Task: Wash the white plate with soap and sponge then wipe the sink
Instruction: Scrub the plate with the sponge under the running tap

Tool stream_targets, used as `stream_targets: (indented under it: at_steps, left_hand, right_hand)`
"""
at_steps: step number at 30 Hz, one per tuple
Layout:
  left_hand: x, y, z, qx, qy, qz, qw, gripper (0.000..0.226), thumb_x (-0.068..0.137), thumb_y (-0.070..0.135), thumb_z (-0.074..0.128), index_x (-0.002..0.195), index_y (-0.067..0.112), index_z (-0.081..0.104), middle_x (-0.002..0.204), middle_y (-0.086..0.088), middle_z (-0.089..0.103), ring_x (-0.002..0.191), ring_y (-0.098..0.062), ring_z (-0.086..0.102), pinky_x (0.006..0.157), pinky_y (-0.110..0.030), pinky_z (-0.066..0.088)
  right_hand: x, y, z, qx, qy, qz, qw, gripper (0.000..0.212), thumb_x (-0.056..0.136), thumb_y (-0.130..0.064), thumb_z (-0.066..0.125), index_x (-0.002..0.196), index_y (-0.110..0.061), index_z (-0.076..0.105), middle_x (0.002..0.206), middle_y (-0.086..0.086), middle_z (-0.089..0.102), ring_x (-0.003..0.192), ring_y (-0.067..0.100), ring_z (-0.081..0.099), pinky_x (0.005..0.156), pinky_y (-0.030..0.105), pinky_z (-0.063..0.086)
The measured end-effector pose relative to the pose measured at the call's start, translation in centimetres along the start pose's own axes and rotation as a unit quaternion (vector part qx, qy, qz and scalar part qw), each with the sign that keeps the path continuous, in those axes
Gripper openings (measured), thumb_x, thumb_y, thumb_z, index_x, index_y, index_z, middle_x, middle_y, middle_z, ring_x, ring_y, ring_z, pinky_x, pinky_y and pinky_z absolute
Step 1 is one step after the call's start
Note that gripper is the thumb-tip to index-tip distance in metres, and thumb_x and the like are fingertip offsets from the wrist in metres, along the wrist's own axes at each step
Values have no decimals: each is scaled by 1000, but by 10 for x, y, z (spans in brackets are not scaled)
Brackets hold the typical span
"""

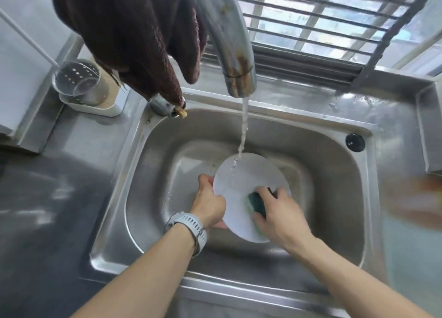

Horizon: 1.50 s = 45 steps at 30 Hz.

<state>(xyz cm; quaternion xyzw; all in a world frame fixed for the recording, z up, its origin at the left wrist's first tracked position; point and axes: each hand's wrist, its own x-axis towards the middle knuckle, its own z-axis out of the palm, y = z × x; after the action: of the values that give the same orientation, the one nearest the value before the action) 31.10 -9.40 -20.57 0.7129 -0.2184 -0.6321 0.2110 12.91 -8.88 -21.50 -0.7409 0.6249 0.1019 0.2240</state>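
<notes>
The white plate point(241, 181) is held tilted inside the steel sink point(334, 174), under a thin stream of water point(244, 126) that falls from the faucet point(229, 54) onto its upper part. My left hand point(209, 201), with a grey watch on its wrist, grips the plate's left rim. My right hand point(278, 213) presses a green sponge point(257, 204) against the plate's lower right face. The sponge is partly hidden under my fingers.
A dark brown cloth point(129, 30) hangs over the faucet at the upper left. A white holder with a clear perforated cup point(81, 83) stands on the counter left of the sink. A black plug point(355, 142) sits on the sink's right rim. A barred window is behind.
</notes>
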Motion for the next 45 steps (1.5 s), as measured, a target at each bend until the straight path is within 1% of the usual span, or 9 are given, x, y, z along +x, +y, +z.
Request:
stream_targets:
  at_steps: [6, 15, 19, 23, 28, 31, 35, 40, 45]
  left_hand:
    - [-2, -1, 0, -28, -55, -17, 998, 51, 88, -5, 55, 122, 25, 32, 122, -3, 60, 102, -28, 70, 62, -42, 64]
    - [-9, -4, 9, -8, -29, 9, 1000, 36, 99, 1, 35, 121, 28, 27, 114, -1, 54, 97, -25, 63, 55, -39, 62]
    - [-5, 2, 11, 13, 10, 33, 999, 27, 105, 10, 33, 123, 30, 29, 108, -2, 58, 87, -22, 62, 44, -27, 52]
    - [2, 14, 11, -67, 12, -5, 998, 20, 108, 32, 32, 128, 34, 31, 124, -5, 59, 101, -27, 64, 71, -44, 61]
    - [25, 14, 11, -216, -55, -93, 970, 94, 67, 93, 28, 136, 35, 54, 122, -6, 75, 106, -35, 74, 89, -65, 56]
    - [27, 9, 8, -252, -38, -115, 960, 83, 85, 80, 34, 129, 16, 64, 117, -15, 75, 108, -38, 72, 97, -58, 56]
    - [27, 5, 8, -117, 84, -10, 990, 22, 106, 30, 37, 126, 28, 45, 124, -12, 65, 108, -38, 66, 93, -60, 57]
    - [17, 1, 10, -78, 59, 14, 995, 31, 105, 20, 38, 131, 34, 48, 122, -1, 66, 105, -30, 67, 78, -52, 64]
    - [10, 7, 18, -87, 55, -5, 995, 36, 103, 33, 36, 137, 32, 49, 127, -2, 65, 108, -30, 66, 78, -55, 63]
  right_hand:
    - [90, -50, -11, 107, 62, -111, 986, 45, 95, -35, 58, 139, -31, 49, 119, 15, 52, 100, 41, 56, 77, 42, 52]
    - [24, 37, 3, -35, 36, 125, 991, 52, 99, -37, 49, 146, -21, 36, 134, 22, 46, 111, 44, 51, 77, 46, 50]
    - [12, 34, 5, -42, 21, 130, 990, 53, 98, -40, 50, 144, -17, 38, 126, 23, 51, 107, 44, 56, 75, 44, 49]
    - [63, 9, -4, 115, 59, 114, 985, 53, 98, -40, 52, 146, -22, 39, 126, 26, 53, 109, 46, 55, 82, 43, 48]
    - [48, -65, -7, 218, 52, 7, 975, 54, 95, -46, 55, 146, -32, 42, 112, 12, 53, 103, 37, 57, 88, 45, 51]
    - [6, -65, -11, 191, 3, -27, 981, 55, 95, -51, 52, 147, -41, 35, 113, 6, 51, 103, 31, 57, 88, 41, 51]
    - [-41, -24, -13, 108, -74, -52, 990, 53, 91, -53, 52, 140, -47, 34, 112, -1, 50, 102, 26, 58, 85, 38, 51]
    - [7, 30, -1, 22, 17, 65, 997, 46, 97, -50, 49, 139, -32, 44, 110, 11, 54, 100, 39, 59, 79, 43, 52]
    - [79, -16, 2, 136, 82, 73, 985, 50, 98, -40, 50, 145, -25, 42, 124, 24, 54, 106, 45, 56, 84, 43, 48]
